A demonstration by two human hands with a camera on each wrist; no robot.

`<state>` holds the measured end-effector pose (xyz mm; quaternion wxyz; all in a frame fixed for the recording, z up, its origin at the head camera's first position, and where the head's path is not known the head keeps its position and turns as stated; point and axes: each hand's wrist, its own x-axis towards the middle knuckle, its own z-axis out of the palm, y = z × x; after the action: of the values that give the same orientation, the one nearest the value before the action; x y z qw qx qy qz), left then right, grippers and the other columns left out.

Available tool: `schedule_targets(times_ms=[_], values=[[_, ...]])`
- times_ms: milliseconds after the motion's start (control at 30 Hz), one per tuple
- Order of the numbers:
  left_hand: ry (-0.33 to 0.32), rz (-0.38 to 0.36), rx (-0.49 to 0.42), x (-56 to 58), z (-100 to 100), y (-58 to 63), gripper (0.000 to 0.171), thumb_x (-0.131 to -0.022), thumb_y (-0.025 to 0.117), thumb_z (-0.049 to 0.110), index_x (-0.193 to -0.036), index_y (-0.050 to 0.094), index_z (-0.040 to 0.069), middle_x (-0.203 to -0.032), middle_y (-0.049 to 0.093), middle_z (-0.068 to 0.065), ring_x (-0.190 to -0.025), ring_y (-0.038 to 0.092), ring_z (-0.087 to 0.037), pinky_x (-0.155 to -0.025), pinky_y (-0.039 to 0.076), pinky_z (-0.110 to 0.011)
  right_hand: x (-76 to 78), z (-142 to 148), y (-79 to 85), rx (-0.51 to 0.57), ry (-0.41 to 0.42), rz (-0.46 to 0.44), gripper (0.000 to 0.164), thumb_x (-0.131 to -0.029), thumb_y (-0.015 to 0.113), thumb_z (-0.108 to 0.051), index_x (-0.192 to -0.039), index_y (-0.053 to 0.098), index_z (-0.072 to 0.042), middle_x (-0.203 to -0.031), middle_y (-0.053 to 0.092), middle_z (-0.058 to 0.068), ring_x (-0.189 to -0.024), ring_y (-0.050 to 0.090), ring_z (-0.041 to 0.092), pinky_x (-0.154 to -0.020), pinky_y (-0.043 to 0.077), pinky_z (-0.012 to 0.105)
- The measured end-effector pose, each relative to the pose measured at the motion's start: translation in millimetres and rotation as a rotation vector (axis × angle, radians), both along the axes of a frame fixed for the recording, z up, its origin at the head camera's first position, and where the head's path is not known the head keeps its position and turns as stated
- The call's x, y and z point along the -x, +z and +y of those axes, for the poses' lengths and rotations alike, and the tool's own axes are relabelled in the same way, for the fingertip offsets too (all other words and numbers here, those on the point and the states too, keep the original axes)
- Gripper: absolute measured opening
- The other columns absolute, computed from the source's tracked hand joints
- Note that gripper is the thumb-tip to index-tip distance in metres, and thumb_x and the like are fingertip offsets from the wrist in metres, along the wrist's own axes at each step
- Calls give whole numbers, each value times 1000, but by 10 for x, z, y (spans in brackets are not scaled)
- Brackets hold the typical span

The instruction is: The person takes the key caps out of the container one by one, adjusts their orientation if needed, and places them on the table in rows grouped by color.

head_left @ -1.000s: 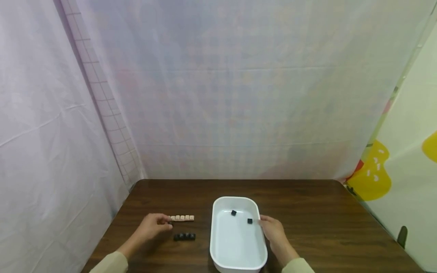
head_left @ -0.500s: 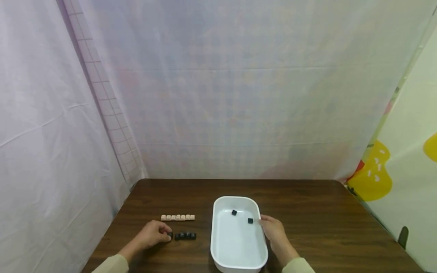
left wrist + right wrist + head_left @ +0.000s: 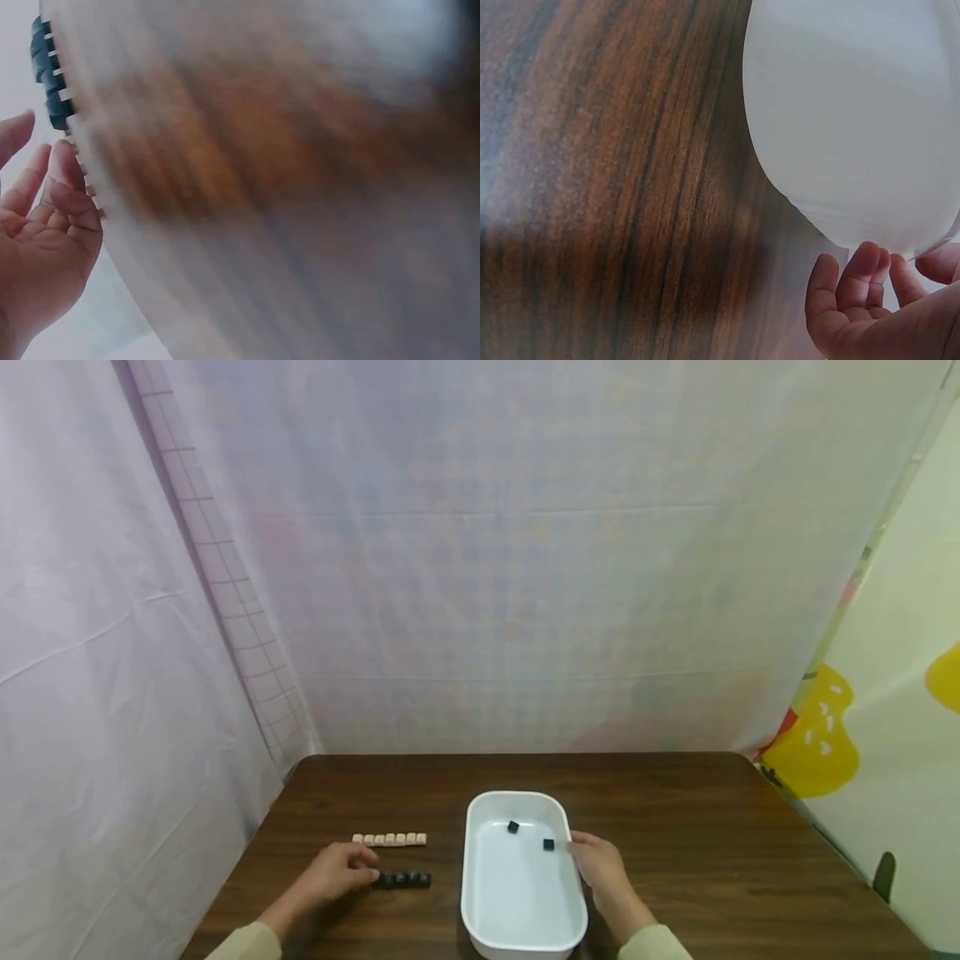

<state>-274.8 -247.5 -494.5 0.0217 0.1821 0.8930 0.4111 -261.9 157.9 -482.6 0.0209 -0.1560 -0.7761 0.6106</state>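
My left hand (image 3: 335, 872) is at the left end of a row of small black keycap-like blocks (image 3: 408, 880), its fingertips right beside the end block. In the left wrist view the thumb and fingers (image 3: 66, 161) stand apart with nothing between them, just below the black blocks (image 3: 52, 75). Behind that row lies a straight line of small beige blocks (image 3: 390, 840) with faint marks on top. My right hand (image 3: 604, 870) holds the right wall of a white rectangular tub (image 3: 517, 906), thumb at the rim and fingers against the outside. Two black blocks (image 3: 549, 845) lie inside the tub.
The dark wood-grain table (image 3: 697, 852) carries everything. A pale curtain (image 3: 510, 610) hangs along its back edge, with a white sheet (image 3: 112, 735) on the left and a patterned cloth (image 3: 885, 710) on the right.
My left hand has brought a black block from beside the beige row toward me and set it at the left end of the black row, then loosened its fingers. My right hand stays on the tub.
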Motion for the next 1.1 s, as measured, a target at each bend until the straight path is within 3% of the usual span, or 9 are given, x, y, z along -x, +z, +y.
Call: schedule_targets(times_ms=[133, 267, 467, 600, 733, 867, 967, 1100], values=[[33, 51, -18, 44, 120, 104, 23, -87, 74, 15, -103, 71, 0, -86, 69, -2, -74, 61, -15, -63, 50, -31, -18, -2, 10, 12, 3, 14, 39, -94, 54, -7, -125, 56, 17, -116, 62, 34, -97, 65, 38, -78, 54, 44], [48, 114, -19, 106, 421, 251, 21, -88, 73, 17, -104, 72, 3, -90, 70, -2, -81, 62, -18, -69, 51, -34, -32, 3, 15, 21, 1, 14, 40, -94, 54, -8, -126, 55, 17, -116, 62, 34, -98, 65, 38, -79, 54, 45], [-38, 164, -49, 207, 1045, 418, 22, -90, 72, 18, -106, 72, 3, -97, 71, -4, -91, 65, -23, -77, 52, -36, -36, 11, 9, 9, -6, 29, 40, -94, 54, -7, -125, 56, 18, -114, 63, 33, -95, 65, 36, -77, 54, 43], [-108, 159, -40, 298, 1480, 468, 21, -91, 70, 17, -106, 72, 3, -91, 69, -2, -85, 63, -18, -71, 51, -31, -34, 17, 1, 13, -3, 30, 41, -93, 55, -8, -125, 56, 18, -114, 63, 33, -93, 66, 34, -75, 55, 42], [-159, 138, 8, 363, 1863, 473, 19, -90, 72, 17, -105, 74, 5, -86, 67, 2, -78, 58, -9, -66, 48, -26, -28, 26, -16, 9, -8, 35, 41, -93, 55, -8, -125, 56, 17, -114, 63, 33, -93, 65, 34, -76, 55, 42], [-218, 171, 74, 428, 2158, 401, 19, -87, 74, 14, -103, 74, 3, -81, 66, 2, -71, 55, -4, -65, 46, -21, -18, 29, -28, 1, -9, 37, 39, -93, 55, -7, -124, 56, 17, -114, 63, 33, -95, 65, 35, -76, 55, 42], [-267, 205, 154, 484, 2318, 316, 19, -86, 75, 13, -102, 74, 3, -78, 67, 1, -69, 54, -2, -66, 45, -18, -18, 28, -28, 0, -5, 41, 38, -93, 55, -6, -123, 57, 17, -111, 64, 32, -94, 65, 35, -75, 54, 41], [-309, 187, 265, 537, 2438, 211, 23, -86, 75, 14, -108, 73, 6, -81, 68, 2, -71, 55, -3, -68, 46, -17, -38, 6, -21, 15, 3, 67, 37, -93, 55, -5, -121, 57, 19, -105, 66, 31, -87, 66, 31, -73, 55, 40]])
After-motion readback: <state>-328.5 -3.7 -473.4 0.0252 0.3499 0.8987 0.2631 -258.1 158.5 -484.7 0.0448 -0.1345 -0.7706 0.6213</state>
